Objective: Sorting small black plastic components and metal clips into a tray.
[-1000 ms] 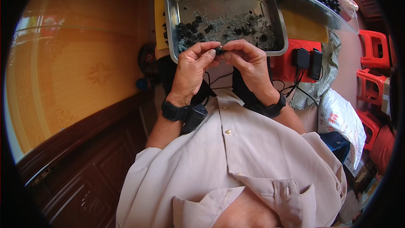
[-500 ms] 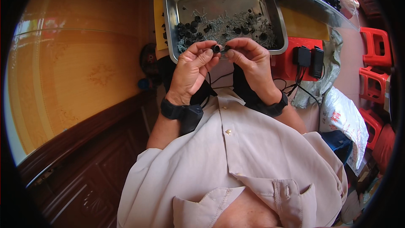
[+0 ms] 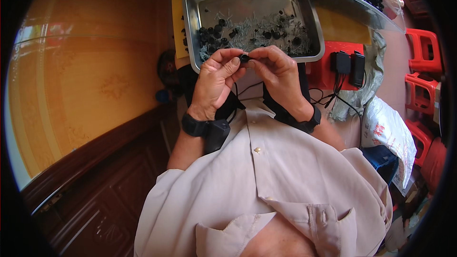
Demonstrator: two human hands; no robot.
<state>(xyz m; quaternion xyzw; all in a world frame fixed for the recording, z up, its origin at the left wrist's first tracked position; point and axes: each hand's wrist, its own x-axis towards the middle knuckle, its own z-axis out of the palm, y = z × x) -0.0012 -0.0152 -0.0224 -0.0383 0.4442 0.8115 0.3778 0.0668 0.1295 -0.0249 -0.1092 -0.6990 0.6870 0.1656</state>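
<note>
Between thumb and fingers, my left hand (image 3: pixel 218 78) pinches a small round black cap (image 3: pixel 244 58), its hollow side turned toward me. My right hand (image 3: pixel 281 74) is closed at the cap's right side, its fingertips meeting it; a small dark piece that it pinches is mostly hidden there. Both hands are over the near edge of a shallow metal tray (image 3: pixel 315 28). Inside the tray lie many thin silvery screws (image 3: pixel 243 31) and loose black caps (image 3: pixel 214 33), mostly in its nearer half.
At the back right stands a clear plastic bin (image 3: pixel 352 13) full of black round parts. A red stool (image 3: pixel 326 74) beside the tray bears black adapters (image 3: pixel 340 63) with cables. White sacks (image 3: pixel 388 138) and red stools (image 3: pixel 423 52) are farther right. A wooden panel (image 3: pixel 104 81) rises at left.
My right hand has moved left, bringing its small dark piece against the black cap. My left hand stays nearly in place, still pinching the cap.
</note>
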